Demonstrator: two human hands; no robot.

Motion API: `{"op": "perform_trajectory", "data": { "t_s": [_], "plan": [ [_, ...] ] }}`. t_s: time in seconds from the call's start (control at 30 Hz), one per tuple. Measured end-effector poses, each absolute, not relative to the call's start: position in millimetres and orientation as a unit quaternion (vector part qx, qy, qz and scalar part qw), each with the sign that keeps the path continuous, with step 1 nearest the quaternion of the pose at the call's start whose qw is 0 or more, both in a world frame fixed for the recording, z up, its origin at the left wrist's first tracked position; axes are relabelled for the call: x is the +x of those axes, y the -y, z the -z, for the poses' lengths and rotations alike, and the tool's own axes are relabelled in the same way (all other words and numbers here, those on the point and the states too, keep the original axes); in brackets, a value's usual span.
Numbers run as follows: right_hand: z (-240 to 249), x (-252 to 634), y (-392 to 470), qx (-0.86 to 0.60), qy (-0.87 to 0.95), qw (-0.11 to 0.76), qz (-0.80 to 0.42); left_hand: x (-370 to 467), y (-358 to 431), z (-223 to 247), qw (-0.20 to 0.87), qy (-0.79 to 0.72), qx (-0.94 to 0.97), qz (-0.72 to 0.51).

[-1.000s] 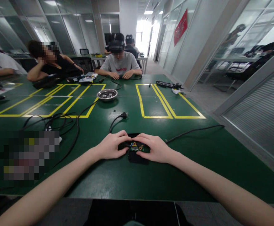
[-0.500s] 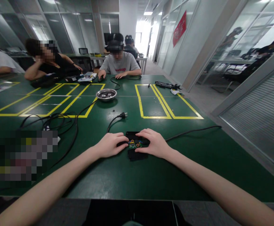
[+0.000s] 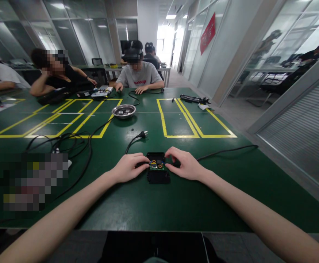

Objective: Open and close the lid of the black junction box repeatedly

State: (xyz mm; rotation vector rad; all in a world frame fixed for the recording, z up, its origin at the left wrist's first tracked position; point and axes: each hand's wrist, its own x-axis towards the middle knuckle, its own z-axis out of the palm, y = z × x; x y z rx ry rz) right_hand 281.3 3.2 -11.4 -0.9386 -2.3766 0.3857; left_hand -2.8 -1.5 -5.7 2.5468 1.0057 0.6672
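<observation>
A small green circuit board (image 3: 157, 166) with copper-coloured coils lies between two black plastic case halves, the upper half (image 3: 156, 155) behind it and the lower half (image 3: 158, 177) nearer me. My left hand (image 3: 129, 168) pinches at the board's left end, around what looks like the black cord there; its fingers partly hide the grip. My right hand (image 3: 185, 163) is at the right end with thumb and forefinger apart, thumb tip close to the board's edge. A black cord (image 3: 225, 151) runs out to the right behind this hand.
A power plug (image 3: 142, 134) on a cord lies beyond the board. Farther off stands a metal bowl (image 3: 123, 116) holding small metal parts. Coiled black cables (image 3: 63, 140) and a blurred-out object (image 3: 33, 182) are at left. People sit across the green table (image 3: 137, 212).
My right hand has drawn back to the right and its fingers have spread, uncovering more of the board and both case halves. My left hand stays at the left end.
</observation>
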Motion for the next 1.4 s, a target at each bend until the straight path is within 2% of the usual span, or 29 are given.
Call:
{"op": "perform_trajectory", "data": {
  "t_s": [0.17,0.27,0.4,0.73,1.4],
  "plan": [
    [2.8,296.5,-3.3,-0.294,0.901,0.272,-0.168,-3.6,7.0,-4.4,0.231,-0.337,0.87,-0.274],
    [-3.6,296.4,5.3,-0.263,0.911,0.282,-0.15,-2.8,12.7,-9.0,0.252,-0.313,0.881,-0.251],
    [-5.9,292.4,14.2,-0.232,0.929,0.249,-0.144,-1.5,17.3,-8.2,0.266,-0.294,0.889,-0.229],
    [0.0,290.5,11.4,-0.245,0.933,0.227,-0.133,-3.2,19.1,-10.6,0.217,-0.31,0.902,-0.207],
    [-5.4,293.7,7.8,-0.303,0.869,0.182,-0.346,-4.5,19.3,-12.6,0.233,-0.267,0.918,-0.18]
  ]
}}
